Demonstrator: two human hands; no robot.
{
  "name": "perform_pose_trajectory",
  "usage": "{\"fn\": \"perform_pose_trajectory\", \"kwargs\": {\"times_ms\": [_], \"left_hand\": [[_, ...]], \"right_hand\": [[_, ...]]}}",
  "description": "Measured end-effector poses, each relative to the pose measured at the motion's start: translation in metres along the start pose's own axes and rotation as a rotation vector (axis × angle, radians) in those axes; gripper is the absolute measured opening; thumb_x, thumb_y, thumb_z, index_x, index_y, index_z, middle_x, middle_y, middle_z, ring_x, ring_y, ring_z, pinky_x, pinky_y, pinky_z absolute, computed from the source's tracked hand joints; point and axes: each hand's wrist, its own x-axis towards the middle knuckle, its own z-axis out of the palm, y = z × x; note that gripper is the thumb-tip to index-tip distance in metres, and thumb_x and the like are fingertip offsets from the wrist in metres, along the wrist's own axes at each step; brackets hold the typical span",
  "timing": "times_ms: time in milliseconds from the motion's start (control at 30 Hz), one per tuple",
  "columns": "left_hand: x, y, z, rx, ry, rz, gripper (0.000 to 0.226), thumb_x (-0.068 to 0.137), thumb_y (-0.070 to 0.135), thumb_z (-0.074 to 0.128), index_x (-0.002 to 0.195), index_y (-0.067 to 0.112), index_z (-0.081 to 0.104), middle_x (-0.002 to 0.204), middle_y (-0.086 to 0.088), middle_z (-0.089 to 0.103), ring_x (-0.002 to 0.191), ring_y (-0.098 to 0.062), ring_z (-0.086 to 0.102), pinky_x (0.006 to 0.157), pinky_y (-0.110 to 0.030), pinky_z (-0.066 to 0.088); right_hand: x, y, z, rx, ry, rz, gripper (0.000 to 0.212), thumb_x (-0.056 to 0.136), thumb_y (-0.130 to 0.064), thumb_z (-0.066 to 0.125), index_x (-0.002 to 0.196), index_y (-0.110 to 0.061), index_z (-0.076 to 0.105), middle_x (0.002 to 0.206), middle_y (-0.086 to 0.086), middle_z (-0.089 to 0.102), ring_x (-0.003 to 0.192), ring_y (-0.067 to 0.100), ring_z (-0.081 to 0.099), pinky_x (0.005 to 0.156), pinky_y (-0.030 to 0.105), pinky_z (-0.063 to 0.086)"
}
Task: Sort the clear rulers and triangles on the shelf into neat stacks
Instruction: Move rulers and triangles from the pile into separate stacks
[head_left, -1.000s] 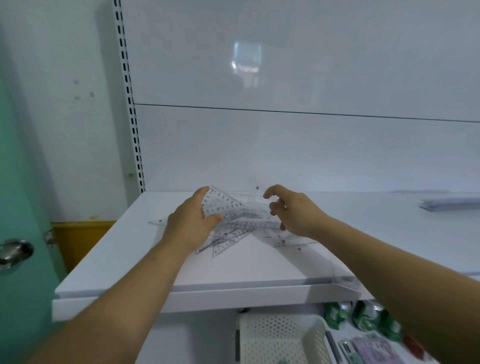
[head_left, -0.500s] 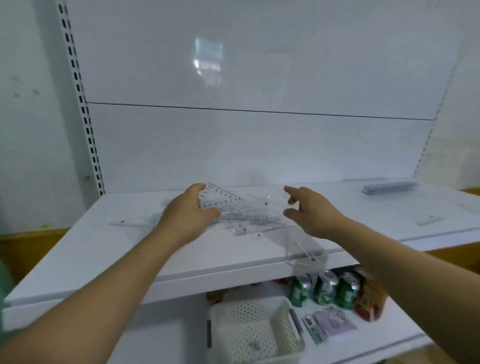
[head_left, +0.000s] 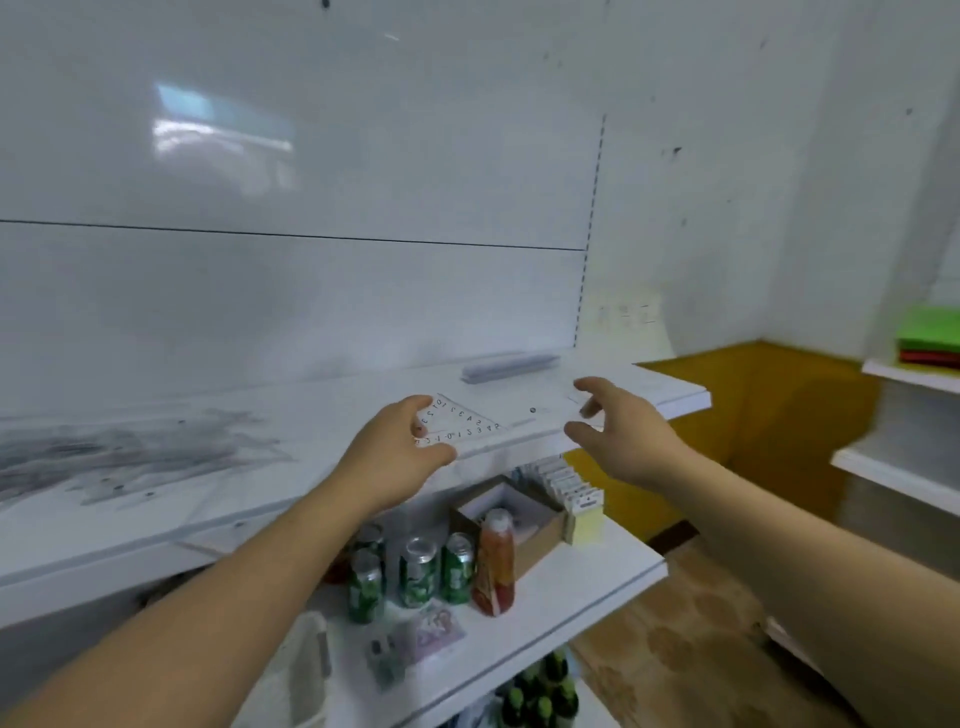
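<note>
My left hand grips a clear triangle with printed numbers, held just above the white shelf. To its right, my right hand hovers with fingers spread and nothing in it, close to another clear piece lying flat that is hard to make out. A blurred pile of clear rulers and triangles lies at the shelf's left. At the back right of the shelf rests a neat stack of clear rulers.
Below, a lower shelf holds green cans, a red bottle, a cardboard box and a white basket. Another white shelf unit with green and red sheets stands at the right.
The view has swung right. My left hand has carried one clear triangle away from the pile toward the shelf's right end. My right hand has moved right and opened wider.
</note>
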Motion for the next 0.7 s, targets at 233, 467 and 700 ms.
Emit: {"fn": "perform_pose_trajectory", "kwargs": {"times_ms": [233,467,700], "left_hand": [[0.036,0.072,0.090,0.156,-0.060,0.013,0.073,0.080,0.043,0.068,0.142,0.019,0.038,0.137,-0.007,0.047,0.122,-0.026,0.047,0.102,-0.038,0.040],[0.081,0.077,0.124,0.346,-0.072,-0.054,0.072,0.081,0.054,0.061,0.142,0.022,0.039,0.145,-0.005,0.038,0.131,-0.028,0.038,0.105,-0.044,0.036],[0.137,0.054,0.141,0.468,-0.088,-0.175,0.069,0.080,0.057,0.058,0.138,0.021,0.044,0.139,-0.005,0.044,0.123,-0.029,0.043,0.098,-0.041,0.041]], "right_hand": [[-0.013,0.118,-0.059,-0.012,0.032,0.144,0.053,0.092,-0.034,0.056,0.141,-0.028,0.038,0.128,-0.002,0.054,0.096,0.014,0.055,0.079,0.029,0.052],[0.030,0.176,-0.053,0.043,-0.014,0.165,0.053,0.092,-0.032,0.055,0.142,-0.027,0.038,0.138,0.001,0.050,0.097,0.016,0.057,0.077,0.029,0.054],[0.119,0.207,-0.019,0.039,-0.073,0.100,0.053,0.091,-0.031,0.057,0.140,-0.026,0.040,0.138,0.001,0.049,0.102,0.017,0.052,0.079,0.027,0.047]]}}
